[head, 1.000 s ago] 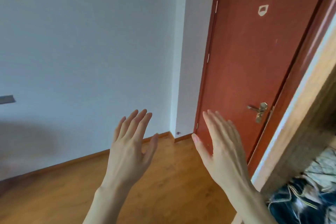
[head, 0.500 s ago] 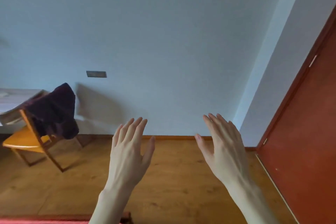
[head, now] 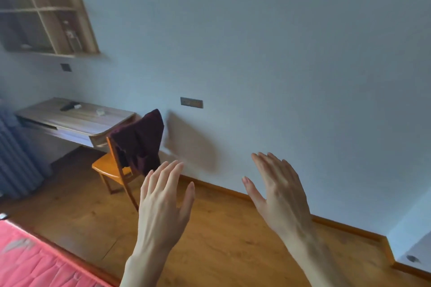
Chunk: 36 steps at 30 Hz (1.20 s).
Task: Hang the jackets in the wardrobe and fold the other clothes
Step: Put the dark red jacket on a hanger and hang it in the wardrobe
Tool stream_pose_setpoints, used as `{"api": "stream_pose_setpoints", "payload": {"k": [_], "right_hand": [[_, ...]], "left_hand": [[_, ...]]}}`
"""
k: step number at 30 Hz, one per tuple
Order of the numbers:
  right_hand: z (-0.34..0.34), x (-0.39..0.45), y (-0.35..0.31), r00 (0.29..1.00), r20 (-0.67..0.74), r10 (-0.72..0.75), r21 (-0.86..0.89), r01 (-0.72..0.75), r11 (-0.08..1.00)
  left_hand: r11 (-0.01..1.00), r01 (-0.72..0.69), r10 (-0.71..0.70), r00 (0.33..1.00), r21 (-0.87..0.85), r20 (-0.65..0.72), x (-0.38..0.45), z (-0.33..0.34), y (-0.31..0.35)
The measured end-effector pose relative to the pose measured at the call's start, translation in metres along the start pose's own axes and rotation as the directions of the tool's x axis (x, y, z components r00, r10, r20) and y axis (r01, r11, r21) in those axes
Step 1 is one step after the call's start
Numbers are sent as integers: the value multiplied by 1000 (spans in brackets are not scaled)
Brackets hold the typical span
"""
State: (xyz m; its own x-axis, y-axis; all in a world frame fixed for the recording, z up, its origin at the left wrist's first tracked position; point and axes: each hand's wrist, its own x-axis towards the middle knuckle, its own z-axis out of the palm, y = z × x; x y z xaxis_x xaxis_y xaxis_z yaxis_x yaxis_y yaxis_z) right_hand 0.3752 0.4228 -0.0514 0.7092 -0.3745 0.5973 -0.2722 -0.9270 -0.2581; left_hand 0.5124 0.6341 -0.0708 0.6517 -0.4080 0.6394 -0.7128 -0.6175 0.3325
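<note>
A pale wall (head: 279, 53) fills most of the view, with a wooden floor (head: 221, 228) below it and the corner of a bed with a red cover (head: 35, 261) at the lower left. Against the wall on the left stands a light wooden worktop (head: 77, 121) with a few small items on it, under an open shelf unit (head: 46, 7), and a radiator (head: 16, 158) sits at the far left. Pulled out from the worktop is an orange wooden chair (head: 109, 168), and over its backrest hangs a dark maroon garment (head: 140, 142), probably slung there just to keep it off the floor; whether it is a jacket or something to fold cannot be told from here. The left hand (head: 163, 202) and the right hand (head: 277, 191) are raised in front of the body, apart from each other, fingers straight and spread, holding nothing. They look readied for reaching toward the garment, which is likely the next thing to collect. No wardrobe is in view.
</note>
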Motion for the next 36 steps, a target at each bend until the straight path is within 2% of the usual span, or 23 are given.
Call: {"api": "stream_pose_setpoints", "payload": {"k": [6, 16, 25, 31, 36], "right_hand": [[66, 97, 22, 997, 25, -71, 94, 69, 993], [184, 211, 10, 981, 55, -184, 197, 170, 965], [320, 335, -12, 951, 56, -305, 236, 285, 929], [407, 417, -43, 959, 58, -278, 311, 247, 918], [461, 450, -59, 952, 103, -287, 333, 238, 912]], "left_hand": [[996, 68, -64, 996, 57, -64, 73, 54, -15], [964, 226, -206, 967, 137, -147, 153, 111, -84], [942, 313, -284, 935, 118, -211, 254, 197, -192], [926, 350, -308, 917, 142, -254, 317, 229, -279], [898, 421, -377, 885, 126, -272, 344, 252, -333]]}}
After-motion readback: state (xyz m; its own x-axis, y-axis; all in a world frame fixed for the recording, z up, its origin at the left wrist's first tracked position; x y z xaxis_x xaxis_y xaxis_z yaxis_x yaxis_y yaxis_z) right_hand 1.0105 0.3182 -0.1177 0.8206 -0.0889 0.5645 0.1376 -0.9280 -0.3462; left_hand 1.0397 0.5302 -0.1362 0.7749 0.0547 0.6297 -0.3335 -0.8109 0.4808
